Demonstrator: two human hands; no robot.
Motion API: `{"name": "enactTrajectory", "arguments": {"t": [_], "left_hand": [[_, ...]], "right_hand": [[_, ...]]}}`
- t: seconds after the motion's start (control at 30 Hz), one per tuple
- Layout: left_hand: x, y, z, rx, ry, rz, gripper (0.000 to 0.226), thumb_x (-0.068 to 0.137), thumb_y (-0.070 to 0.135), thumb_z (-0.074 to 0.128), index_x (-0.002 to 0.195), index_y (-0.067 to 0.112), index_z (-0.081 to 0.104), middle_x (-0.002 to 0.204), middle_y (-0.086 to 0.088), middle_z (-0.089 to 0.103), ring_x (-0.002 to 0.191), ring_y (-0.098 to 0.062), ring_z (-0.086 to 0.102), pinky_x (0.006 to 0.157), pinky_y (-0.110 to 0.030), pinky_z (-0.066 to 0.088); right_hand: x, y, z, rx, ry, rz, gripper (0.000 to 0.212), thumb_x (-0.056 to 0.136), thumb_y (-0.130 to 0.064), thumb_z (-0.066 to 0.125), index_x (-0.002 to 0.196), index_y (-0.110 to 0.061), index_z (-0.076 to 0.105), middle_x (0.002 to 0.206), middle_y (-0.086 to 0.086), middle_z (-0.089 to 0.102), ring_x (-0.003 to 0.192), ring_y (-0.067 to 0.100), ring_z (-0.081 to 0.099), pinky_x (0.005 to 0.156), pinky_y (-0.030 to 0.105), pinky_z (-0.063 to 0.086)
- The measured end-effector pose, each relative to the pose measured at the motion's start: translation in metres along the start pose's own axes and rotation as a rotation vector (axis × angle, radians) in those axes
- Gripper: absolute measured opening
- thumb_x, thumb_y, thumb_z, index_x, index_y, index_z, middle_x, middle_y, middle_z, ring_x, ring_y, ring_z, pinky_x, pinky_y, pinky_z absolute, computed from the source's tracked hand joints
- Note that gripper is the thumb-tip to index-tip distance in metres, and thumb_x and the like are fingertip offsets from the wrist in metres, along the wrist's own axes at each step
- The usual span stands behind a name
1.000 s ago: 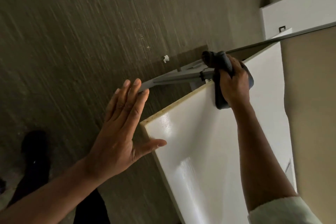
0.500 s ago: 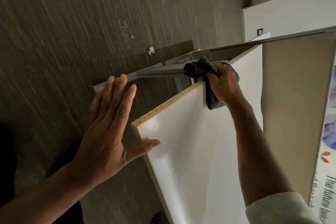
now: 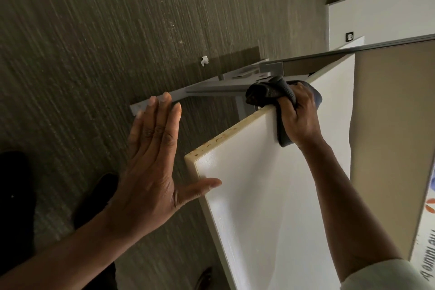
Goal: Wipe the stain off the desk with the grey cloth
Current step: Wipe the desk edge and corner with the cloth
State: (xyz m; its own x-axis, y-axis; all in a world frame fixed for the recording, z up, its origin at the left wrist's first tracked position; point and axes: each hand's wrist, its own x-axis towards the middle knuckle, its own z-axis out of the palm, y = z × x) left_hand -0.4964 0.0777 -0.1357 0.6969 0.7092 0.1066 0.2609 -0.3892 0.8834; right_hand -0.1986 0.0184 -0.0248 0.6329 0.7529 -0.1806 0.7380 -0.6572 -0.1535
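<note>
On the white desk [image 3: 270, 195], the right hand [image 3: 297, 117] squeezes the grey cloth [image 3: 266, 93] to rub the stained edge, while the left hand [image 3: 150, 167] stays flat and open, steadying.

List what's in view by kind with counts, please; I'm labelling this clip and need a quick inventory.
Hands: 2, left hand open and flat, right hand gripping the cloth
Grey cloth: 1
White desk: 1
Scrap of white paper on the carpet: 1
Wall socket plate: 1
Total: 6
</note>
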Motion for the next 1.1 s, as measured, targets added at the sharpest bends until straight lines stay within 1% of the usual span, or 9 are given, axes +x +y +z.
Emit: {"name": "enactTrajectory", "arguments": {"t": [0.1,0.2,0.37,0.5,0.6,0.73,0.87,1.0,1.1], "left_hand": [[-0.001,0.0,-0.001,-0.003,0.008,-0.014,0.128,0.081,0.09,0.045,0.16,-0.005,0.015,0.171,-0.023,0.012,0.161,-0.035,0.008,0.131,-0.05,0.01],[-0.001,-0.001,-0.002,-0.004,0.007,-0.022,0.132,0.078,0.092,0.045,0.16,-0.006,0.015,0.171,-0.024,0.012,0.161,-0.035,0.008,0.131,-0.051,0.01],[0.0,-0.004,-0.002,-0.003,-0.004,-0.007,0.133,0.077,0.092,0.047,0.16,-0.007,0.014,0.171,-0.025,0.012,0.161,-0.037,0.008,0.13,-0.053,0.011],[0.0,-0.004,-0.002,0.022,0.001,0.011,0.134,0.077,0.092,0.049,0.16,-0.007,0.014,0.17,-0.026,0.013,0.16,-0.038,0.009,0.13,-0.051,0.011],[0.0,-0.004,-0.002,0.018,0.004,0.007,0.133,0.077,0.092,0.048,0.16,-0.006,0.013,0.17,-0.026,0.013,0.16,-0.038,0.009,0.13,-0.052,0.012],[0.001,-0.004,-0.002,0.008,0.003,0.009,0.133,0.078,0.092,0.047,0.16,-0.007,0.014,0.17,-0.027,0.014,0.16,-0.038,0.009,0.13,-0.051,0.01],[0.002,-0.003,-0.003,-0.001,0.009,0.01,0.131,0.079,0.09,0.048,0.159,-0.009,0.016,0.169,-0.028,0.015,0.16,-0.039,0.01,0.13,-0.053,0.012],[0.001,-0.002,-0.004,-0.006,0.01,0.008,0.131,0.078,0.09,0.047,0.158,-0.008,0.015,0.169,-0.027,0.015,0.16,-0.039,0.01,0.13,-0.052,0.012],[0.0,-0.002,-0.006,-0.023,0.014,0.001,0.13,0.079,0.09,0.047,0.159,-0.007,0.013,0.169,-0.027,0.014,0.16,-0.038,0.008,0.13,-0.052,0.012]], "right_hand": [[-0.006,-0.006,0.003,0.013,0.034,-0.035,0.044,0.093,-0.038,0.038,0.095,-0.009,0.072,0.092,-0.004,0.06,0.095,0.015,0.054,0.095,0.058,0.046],[-0.01,-0.011,0.006,0.036,0.058,-0.04,0.044,0.093,-0.038,0.037,0.097,-0.01,0.072,0.094,-0.009,0.057,0.096,0.013,0.052,0.097,0.055,0.046],[-0.023,-0.021,0.016,0.085,0.084,-0.054,0.041,0.093,-0.036,0.04,0.101,-0.01,0.07,0.095,-0.024,0.053,0.098,0.011,0.054,0.098,0.058,0.045],[-0.035,-0.028,0.025,0.138,0.117,-0.152,0.035,0.094,-0.027,0.042,0.098,-0.007,0.07,0.095,-0.01,0.059,0.097,0.005,0.054,0.099,0.059,0.043],[-0.043,-0.034,0.031,0.161,0.116,-0.19,0.032,0.093,-0.025,0.043,0.101,-0.009,0.07,0.098,-0.005,0.063,0.1,0.008,0.057,0.109,0.058,0.037],[-0.053,-0.045,0.037,0.188,0.096,-0.232,0.025,0.094,-0.026,0.045,0.105,-0.021,0.066,0.102,-0.01,0.063,0.105,0.0,0.055,0.116,0.055,0.032],[-0.06,-0.053,0.04,0.2,0.09,-0.25,0.029,0.093,-0.028,0.044,0.106,-0.016,0.068,0.103,-0.01,0.064,0.106,0.005,0.058,0.116,0.058,0.029],[-0.067,-0.064,0.044,0.205,0.08,-0.258,0.028,0.094,-0.031,0.042,0.109,-0.024,0.065,0.105,-0.013,0.064,0.105,0.008,0.059,0.115,0.06,0.03],[-0.073,-0.073,0.048,0.211,0.078,-0.278,0.028,0.095,-0.032,0.041,0.109,-0.023,0.064,0.103,-0.012,0.065,0.104,0.008,0.059,0.113,0.061,0.032]]}}
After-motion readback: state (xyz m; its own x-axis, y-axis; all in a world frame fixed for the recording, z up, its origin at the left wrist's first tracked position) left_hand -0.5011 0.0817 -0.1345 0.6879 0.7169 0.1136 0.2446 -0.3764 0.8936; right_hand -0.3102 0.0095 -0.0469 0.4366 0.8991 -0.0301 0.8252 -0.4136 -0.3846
